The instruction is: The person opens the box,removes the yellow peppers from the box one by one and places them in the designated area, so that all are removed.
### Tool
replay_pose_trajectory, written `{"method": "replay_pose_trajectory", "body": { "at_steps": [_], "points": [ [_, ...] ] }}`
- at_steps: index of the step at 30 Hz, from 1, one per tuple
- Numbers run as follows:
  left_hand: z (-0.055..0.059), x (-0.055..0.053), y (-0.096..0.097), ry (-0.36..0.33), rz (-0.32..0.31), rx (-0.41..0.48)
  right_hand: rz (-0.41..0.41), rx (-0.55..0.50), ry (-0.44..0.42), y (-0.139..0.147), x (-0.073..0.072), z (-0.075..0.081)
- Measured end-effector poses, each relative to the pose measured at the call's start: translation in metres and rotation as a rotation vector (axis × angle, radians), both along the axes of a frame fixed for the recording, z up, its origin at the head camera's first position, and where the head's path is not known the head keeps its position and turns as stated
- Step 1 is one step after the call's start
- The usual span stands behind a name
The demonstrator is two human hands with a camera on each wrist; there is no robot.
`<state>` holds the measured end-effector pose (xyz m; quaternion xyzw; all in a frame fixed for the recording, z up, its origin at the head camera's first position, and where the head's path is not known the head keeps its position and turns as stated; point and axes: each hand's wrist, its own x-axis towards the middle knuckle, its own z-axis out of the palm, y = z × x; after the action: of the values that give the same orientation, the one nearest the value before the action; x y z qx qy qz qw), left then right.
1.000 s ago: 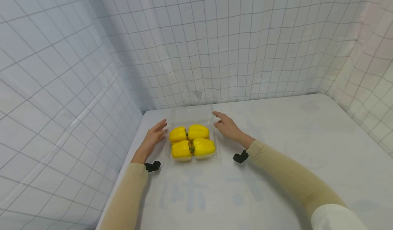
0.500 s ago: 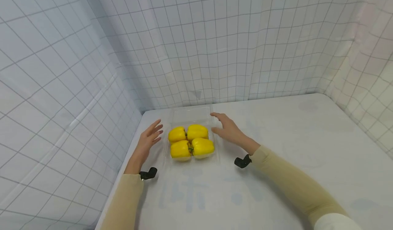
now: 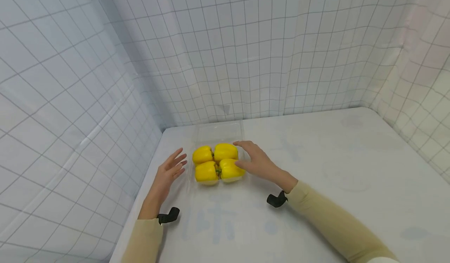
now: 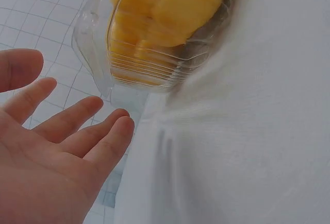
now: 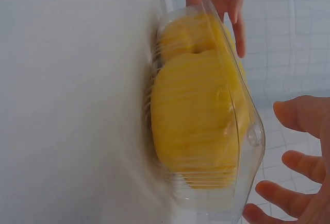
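Observation:
Several yellow bell peppers (image 3: 206, 172) sit in two rows inside a clear plastic clamshell box (image 3: 192, 181), its clear lid (image 3: 219, 131) folded open toward the back. Off the box's left side is my left hand (image 3: 166, 176), fingers spread and apart from the wall, holding nothing. My right hand (image 3: 259, 162) hovers at the right side, thumb and index finger overlapping the right-hand peppers in the head view. In the right wrist view, that hand's loosely bent fingers (image 5: 281, 198) are beside the box's rim (image 5: 260, 141) and grip nothing. The left wrist view shows the ribbed box wall (image 4: 142, 69).
The box stands on a white-covered table (image 3: 316, 150), near its back left corner. White grid-patterned curtains (image 3: 253, 52) enclose the left, back and right sides. A black wrist camera (image 3: 276, 199) hangs below each wrist.
My left hand has drawn back toward me and away from the box's left side. The right hand has come nearer to me and now overlaps the box's right side. The peppers stay put.

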<state>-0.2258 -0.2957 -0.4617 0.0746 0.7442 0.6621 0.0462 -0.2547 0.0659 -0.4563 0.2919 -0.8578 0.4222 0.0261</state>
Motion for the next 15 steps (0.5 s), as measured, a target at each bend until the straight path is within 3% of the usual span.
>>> {"method": "replay_pose_trajectory", "body": {
  "at_steps": [4,10,15],
  "points": [
    [-0.007,0.001,0.0,-0.021,-0.016,0.052,0.014,0.025,0.048,-0.005,0.004,-0.001],
    [-0.02,0.003,0.0,-0.075,-0.053,0.128,-0.002,0.104,0.051,-0.012,0.01,-0.008],
    [-0.027,0.006,0.002,-0.075,-0.109,0.169,-0.014,0.191,0.14,-0.017,0.013,-0.015]
  ]
}}
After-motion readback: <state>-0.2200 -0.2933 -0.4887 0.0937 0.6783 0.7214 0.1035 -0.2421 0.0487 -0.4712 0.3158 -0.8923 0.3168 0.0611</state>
